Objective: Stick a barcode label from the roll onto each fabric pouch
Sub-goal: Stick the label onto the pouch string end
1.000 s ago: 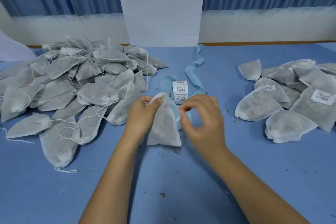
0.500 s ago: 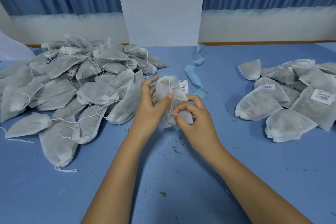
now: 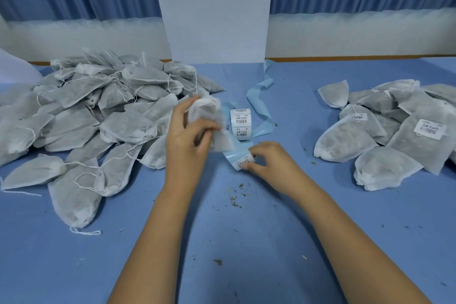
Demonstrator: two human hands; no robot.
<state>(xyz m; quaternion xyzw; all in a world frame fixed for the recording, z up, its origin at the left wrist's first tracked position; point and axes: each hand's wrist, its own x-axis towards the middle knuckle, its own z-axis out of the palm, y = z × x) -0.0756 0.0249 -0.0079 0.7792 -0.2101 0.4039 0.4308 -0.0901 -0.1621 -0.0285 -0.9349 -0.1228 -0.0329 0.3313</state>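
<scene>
the left hand (image 3: pixel 190 138) held one fabric pouch (image 3: pixel 209 113) up off the desk (image 3: pixel 246 242), its fingers (image 3: pixel 183 108) curled round it, so much of the pouch sat hidden behind the palm and the rest was blurred. just beside it, the right hand (image 3: pixel 271 160) pinched a label (image 3: pixel 243 162) at the loose end of the pale blue backing strip (image 3: pixel 233 153), thumb and fingertips closed narrowly on it; the print on that label was too smeared to read. the roll (image 3: pixel 240 123) stood on the desk behind both hands, its left edge covered by the pouch (barcodes showed on its outer labels, the text not legible). spent backing (image 3: pixel 259 96) curled away toward a white panel (image 3: pixel 217 7). a big heap of pouches (image 3: pixel 98 116) lay at the left, running off the frame edge; whether any of them carried a label could not be told. a smaller heap (image 3: pixel 394 136) at the right, also cut off, showed labels on two or three. crumbs (image 3: pixel 237 195) lay on the desk between the forearms.
</scene>
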